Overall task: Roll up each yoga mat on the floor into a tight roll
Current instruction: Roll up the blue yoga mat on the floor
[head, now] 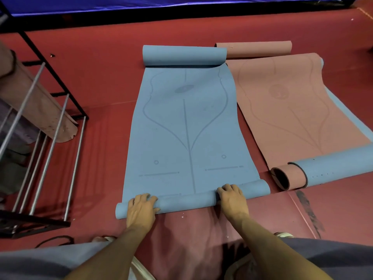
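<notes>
Head cam: blue yoga mat (187, 126) lies flat on the red floor (96, 81), near end w/ a thin roll just started, far end curled too. My left hand (142, 207) & right hand (232, 199) sit on that roll, fingers curled over it. Rolling's barely begun, I'd say. Next: push fwd evenly, keep it tight & edges square. Pink mat (286, 110) beside it not yet rolled.
</notes>
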